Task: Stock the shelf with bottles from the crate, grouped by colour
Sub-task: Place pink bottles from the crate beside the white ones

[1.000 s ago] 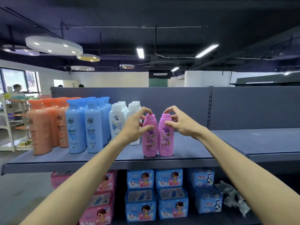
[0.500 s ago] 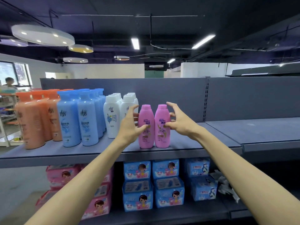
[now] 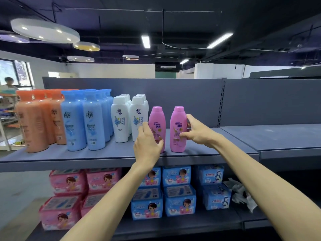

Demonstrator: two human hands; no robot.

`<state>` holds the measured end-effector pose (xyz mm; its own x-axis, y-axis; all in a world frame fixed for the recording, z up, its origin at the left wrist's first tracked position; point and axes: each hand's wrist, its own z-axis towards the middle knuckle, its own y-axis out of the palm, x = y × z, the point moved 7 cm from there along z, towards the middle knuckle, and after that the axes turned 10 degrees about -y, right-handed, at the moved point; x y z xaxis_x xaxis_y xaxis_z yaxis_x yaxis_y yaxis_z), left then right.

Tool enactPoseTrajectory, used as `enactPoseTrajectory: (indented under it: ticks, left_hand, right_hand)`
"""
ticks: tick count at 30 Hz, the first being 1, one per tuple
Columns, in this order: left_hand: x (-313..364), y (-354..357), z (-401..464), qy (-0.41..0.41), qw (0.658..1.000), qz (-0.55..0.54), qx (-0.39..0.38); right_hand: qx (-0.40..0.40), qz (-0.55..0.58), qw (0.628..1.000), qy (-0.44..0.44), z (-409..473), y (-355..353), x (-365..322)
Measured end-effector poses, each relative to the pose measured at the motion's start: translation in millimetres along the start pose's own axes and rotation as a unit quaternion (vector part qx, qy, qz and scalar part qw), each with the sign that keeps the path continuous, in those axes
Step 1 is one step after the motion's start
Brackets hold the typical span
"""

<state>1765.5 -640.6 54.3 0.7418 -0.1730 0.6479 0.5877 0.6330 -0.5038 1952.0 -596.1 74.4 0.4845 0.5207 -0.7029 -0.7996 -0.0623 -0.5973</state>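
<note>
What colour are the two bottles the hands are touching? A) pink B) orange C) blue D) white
A: the left hand is on one pink bottle and the right hand is on the other pink bottle, both standing on the shelf just right of the white ones.
</note>
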Motion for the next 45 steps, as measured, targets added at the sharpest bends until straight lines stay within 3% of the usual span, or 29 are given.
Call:
enactPoseTrajectory:
  ticks: [12, 15, 18, 20, 23, 29, 45]
  left_hand:
    - [1, 12, -4, -0.054, 0.997, 0.047, 0.002]
    - [1, 15, -3, -0.055, 0.998, 0.043, 0.003]
    - [-1, 16, -1, -0.056, 0.998, 0.030, 0.000]
    - [-3, 17, 1, -0.056, 0.998, 0.023, -0.003]
    - [-5, 19, 4, -0.057, 0.998, 0.017, -0.007]
    - [-6, 19, 4, -0.050, 0.999, 0.008, -0.006]
    - [-10, 42, 26, -0.034, 0.999, 0.002, -0.016]
  right_hand:
    - [0.026, 0.043, 0.998, 0.027, -9, -1, 10]
    - [0.139, -0.034, 0.990, 0.013, -18, -4, 6]
    - [0.272, -0.157, 0.949, -0.020, -29, -4, -11]
    - [0.303, -0.239, 0.922, -0.044, -30, -2, -28]
    - [0.287, -0.312, 0.905, -0.044, -18, -3, -51]
    - [0.228, -0.336, 0.914, 0.010, -6, 12, -64]
    - [0.293, -0.291, 0.911, -0.002, 1, 16, -47]
